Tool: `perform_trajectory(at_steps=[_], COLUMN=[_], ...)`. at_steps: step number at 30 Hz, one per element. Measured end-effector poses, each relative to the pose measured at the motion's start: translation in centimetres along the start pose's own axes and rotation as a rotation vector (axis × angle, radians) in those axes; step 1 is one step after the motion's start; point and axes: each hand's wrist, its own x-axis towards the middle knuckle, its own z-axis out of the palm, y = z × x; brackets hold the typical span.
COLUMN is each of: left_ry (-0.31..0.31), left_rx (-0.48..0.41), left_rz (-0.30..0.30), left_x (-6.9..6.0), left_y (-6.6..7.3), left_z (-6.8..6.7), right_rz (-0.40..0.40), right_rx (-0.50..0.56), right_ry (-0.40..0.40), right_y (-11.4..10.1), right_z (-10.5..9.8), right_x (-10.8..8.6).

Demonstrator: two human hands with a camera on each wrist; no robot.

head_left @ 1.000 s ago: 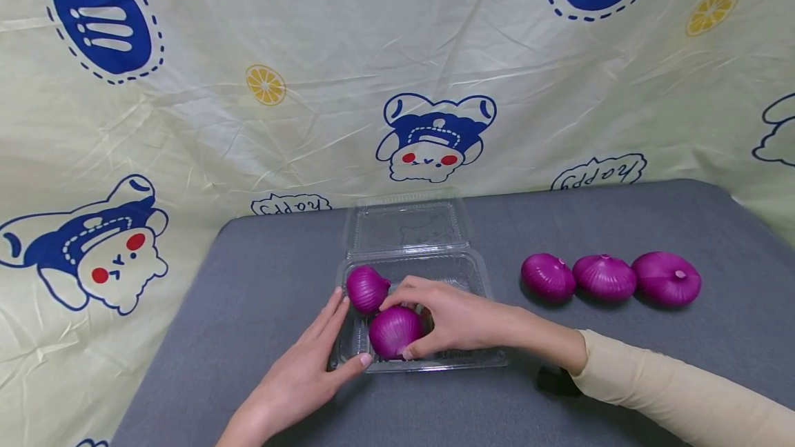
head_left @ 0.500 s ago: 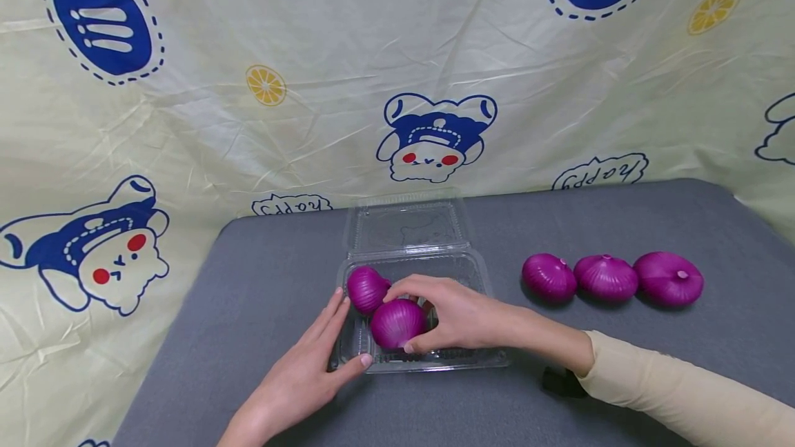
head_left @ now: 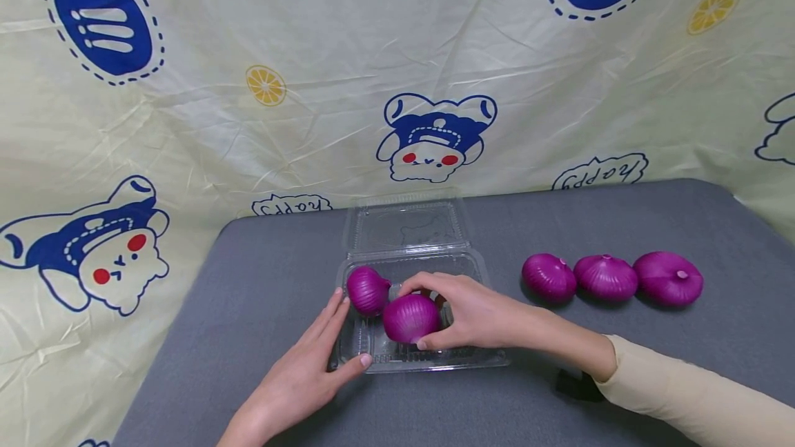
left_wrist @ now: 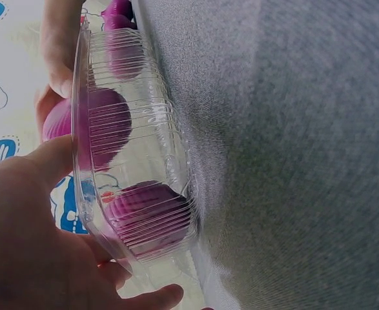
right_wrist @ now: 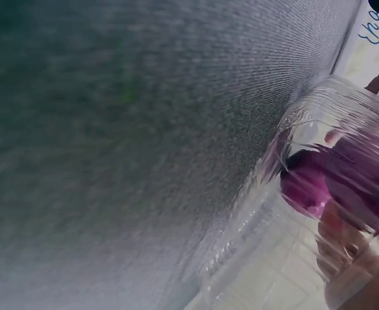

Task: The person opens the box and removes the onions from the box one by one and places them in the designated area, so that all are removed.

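A clear plastic box (head_left: pixel 478 266) lies with its lid (head_left: pixel 406 226) folded back on the grey cloth. One purple onion (head_left: pixel 368 291) rests in the left part of the box. My right hand (head_left: pixel 468 312) grips a second purple onion (head_left: pixel 410 319) between thumb and fingers, over the middle of the box; the left wrist view shows this onion (left_wrist: pixel 105 123) partly above the rim. My left hand (head_left: pixel 304 371), fingers straight, touches the left side and front left corner of the box. In the right wrist view the right hand (right_wrist: pixel 354 258) appears through the box wall.
Three purple onions, the left one (head_left: pixel 549 278), the middle one (head_left: pixel 605 277) and the right one (head_left: pixel 668 279), sit in a row on the grey cloth (head_left: pixel 248 281) right of the box. A printed pale curtain (head_left: pixel 323 130) hangs behind. A dark object (head_left: pixel 579 386) lies below the right forearm.
My right hand has moved slightly right and away from me with the gripped onion, which stands a little farther from the left end of the box. My left hand has stayed put.
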Motion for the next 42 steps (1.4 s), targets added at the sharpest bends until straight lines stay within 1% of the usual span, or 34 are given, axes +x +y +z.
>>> perform_trajectory(at_steps=[4, 9, 14, 21, 24, 28, 33, 37, 42], left_ry=[0.005, 0.000, 0.010, 0.035, 0.035, 0.034, 0.039, 0.042, 0.041], left_rx=[0.003, 0.004, 0.013, 0.023, 0.021, 0.021, 0.031, 0.031, 0.032], left_rz=[0.007, 0.002, 0.013, 0.039, 0.040, 0.038, 0.041, 0.041, 0.041], left_x=[-0.1, 0.0, -0.1, -0.2, -0.2, -0.2, -0.2, -0.2, -0.3], left_y=[-0.1, -0.1, -0.1, 0.0, 0.1, 0.1, 0.0, -0.1, -0.1], left_z=[0.1, 0.2, 0.2, 0.2, 0.2, 0.2, 0.2, 0.3, 0.3], right_rz=[0.017, 0.035, 0.036, -0.001, -0.004, -0.044, -0.070, -0.098, -0.084], right_rx=[-0.011, -0.039, -0.067, -0.086, -0.099, -0.129, -0.176, -0.173, -0.179], right_ry=[0.018, 0.051, 0.080, 0.128, 0.149, 0.185, 0.222, 0.237, 0.266], right_y=[0.2, 0.4, 0.2, 0.2, 0.3, 0.4, 0.5, 0.6, 0.4], right_z=[-0.3, -0.6, -0.9, -1.5, -1.7, -1.9, -2.1, -2.3, -2.6], right_x=[-0.8, -1.7, -2.5, -3.3, -3.7, -4.2, -4.8, -5.3, -6.1])
